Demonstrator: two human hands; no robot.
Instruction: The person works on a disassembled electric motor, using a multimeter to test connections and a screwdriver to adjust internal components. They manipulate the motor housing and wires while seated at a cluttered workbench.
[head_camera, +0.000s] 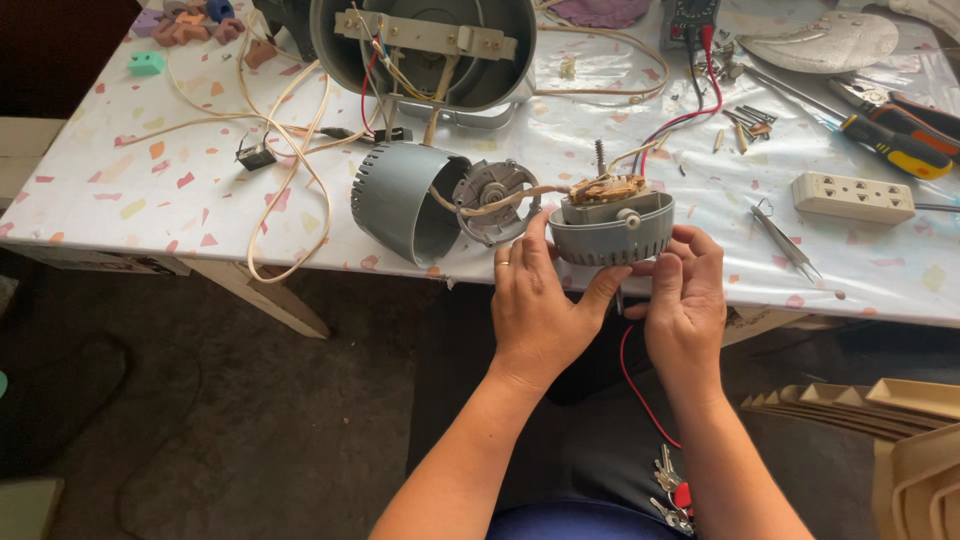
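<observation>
My left hand (538, 305) and my right hand (686, 295) together hold a small grey ribbed housing (612, 232) just past the table's front edge. On top of it sit a brown switch block and a bundle of wires (605, 187). Cream wires run from it to a grey cylindrical motor cover (397, 200), which lies on its side with the metal motor end (492, 198) showing. A ring is on one finger of my left hand.
A large grey fan base (425, 50) with wiring sits at the back. Cream cable (270, 150) loops across the speckled table (120, 190). A white socket strip (853, 196), screwdrivers (895, 145), tweezers (785, 240), loose screws (745, 120) and a red lead (690, 110) lie right. Keys (675, 490) hang at my waist.
</observation>
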